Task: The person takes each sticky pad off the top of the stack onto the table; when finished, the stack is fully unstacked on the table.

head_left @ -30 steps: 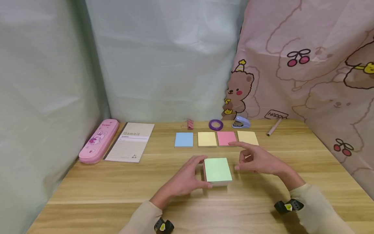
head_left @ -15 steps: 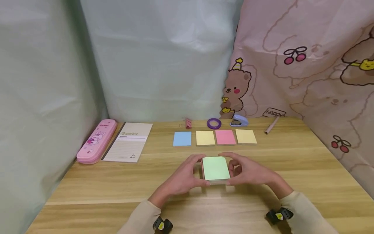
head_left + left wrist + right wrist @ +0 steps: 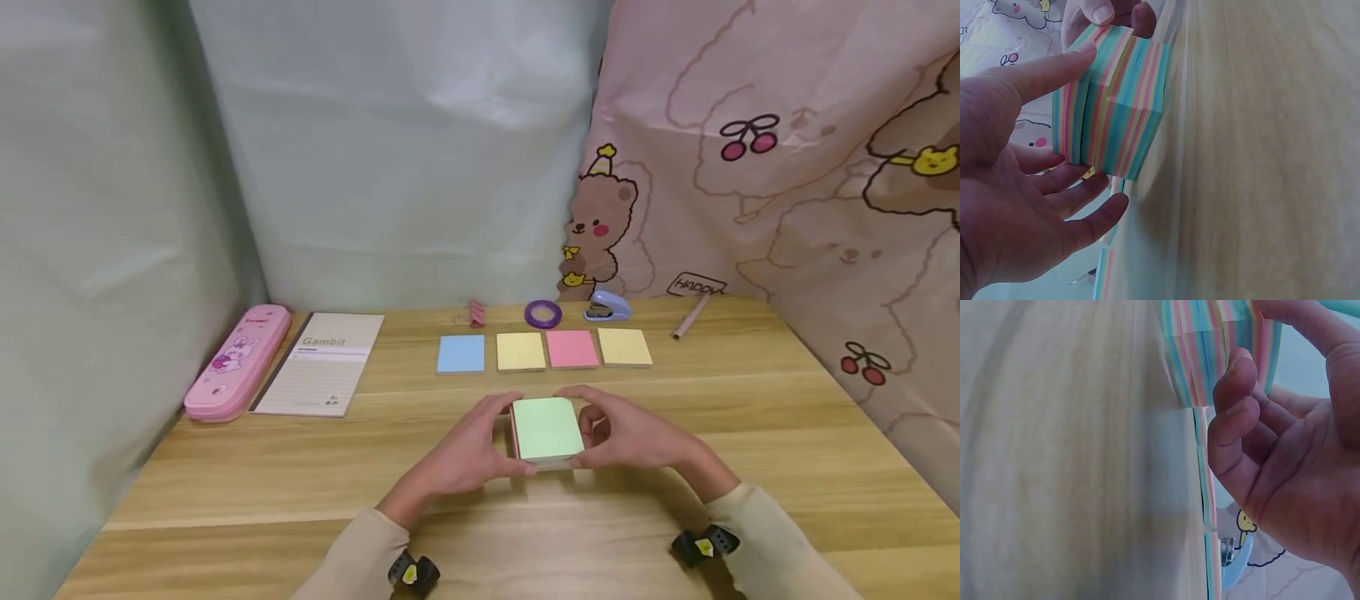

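Note:
A thick stack of sticky note pads [image 3: 547, 428] with a pale green top stands at the front middle of the table. Its sides show many coloured stripes in the left wrist view, and the upper pads [image 3: 1105, 53] sit slightly out of line with those below. My left hand [image 3: 467, 450] pinches the stack's left side, thumb at the near edge and fingers at the far edge. On the right side, my right hand [image 3: 633, 429] grips it between thumb and index finger. The right hand's other fingers [image 3: 1230, 434] curl beside the stack in the right wrist view.
Behind the stack lies a row of pads: blue [image 3: 461, 354], yellow [image 3: 521, 352], pink [image 3: 572, 349] and another yellow [image 3: 626, 347]. Farther back are a binder clip [image 3: 477, 313], purple tape [image 3: 543, 314], stapler [image 3: 609, 306] and pen [image 3: 691, 317]. A notebook [image 3: 321, 364] and pencil case [image 3: 238, 362] lie left.
My right hand has come down and leftward from near the pink pad to grip the stack's right side. My left hand stays on the left side. The head view has shifted slightly.

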Tool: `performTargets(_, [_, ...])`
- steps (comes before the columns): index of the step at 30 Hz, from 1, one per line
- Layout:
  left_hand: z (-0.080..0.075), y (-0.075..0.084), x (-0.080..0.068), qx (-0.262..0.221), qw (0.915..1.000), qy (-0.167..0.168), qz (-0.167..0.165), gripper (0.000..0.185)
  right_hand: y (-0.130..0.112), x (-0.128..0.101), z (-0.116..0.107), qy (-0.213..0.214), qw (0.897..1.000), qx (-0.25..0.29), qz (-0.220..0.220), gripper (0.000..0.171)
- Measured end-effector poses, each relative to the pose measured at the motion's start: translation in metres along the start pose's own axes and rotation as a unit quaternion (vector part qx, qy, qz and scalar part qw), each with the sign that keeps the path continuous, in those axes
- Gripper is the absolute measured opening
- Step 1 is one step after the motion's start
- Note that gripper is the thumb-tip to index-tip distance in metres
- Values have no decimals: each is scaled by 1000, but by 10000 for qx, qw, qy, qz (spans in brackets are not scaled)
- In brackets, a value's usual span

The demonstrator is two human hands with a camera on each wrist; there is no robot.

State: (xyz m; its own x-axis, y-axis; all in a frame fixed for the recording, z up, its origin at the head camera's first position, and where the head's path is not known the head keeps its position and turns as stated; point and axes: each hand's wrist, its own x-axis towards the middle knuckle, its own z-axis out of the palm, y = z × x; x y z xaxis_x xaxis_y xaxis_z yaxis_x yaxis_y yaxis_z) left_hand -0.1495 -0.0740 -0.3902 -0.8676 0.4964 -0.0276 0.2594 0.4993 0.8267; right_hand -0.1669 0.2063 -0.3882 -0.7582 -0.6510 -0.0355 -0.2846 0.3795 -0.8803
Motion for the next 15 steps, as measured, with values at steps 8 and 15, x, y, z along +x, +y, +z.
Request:
performTargets(8, [-2, -2, 2, -62, 10000, -2, -39, 94, 1, 3, 0, 47, 9999, 31, 96, 89])
performTargets(15, [0, -4, 4, -29, 10000, -64, -59, 92, 5, 1, -2, 74, 9999, 1, 90, 89])
